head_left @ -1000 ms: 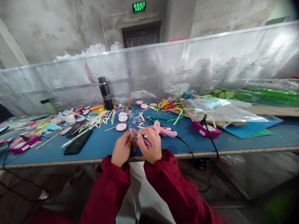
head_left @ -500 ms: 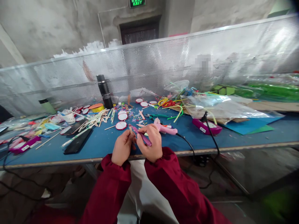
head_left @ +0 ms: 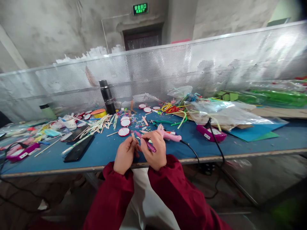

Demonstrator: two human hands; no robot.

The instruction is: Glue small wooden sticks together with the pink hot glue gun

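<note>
Both hands sit slightly lower against the table edge than a moment ago, and the view has tipped down so the exit sign shows whole again; the grip looks unchanged. Nearest, the left hand (head_left: 124,155) pinches one short wooden stick (head_left: 133,136) upright in its fingers, while the right hand (head_left: 153,150), just beside it and touching, has its fingers closed around one purple pen-like tool (head_left: 146,143) angled toward the stick, both over the front of the blue table (head_left: 103,153). Just beyond the right hand lies one pink glue gun (head_left: 169,135) with a black cord. Left of the hands lies one black phone (head_left: 77,152). Three red-rimmed white discs (head_left: 124,131) lie in a row behind the hands. Farther back stands one black flask (head_left: 106,97) against the perforated screen (head_left: 168,70).
</note>
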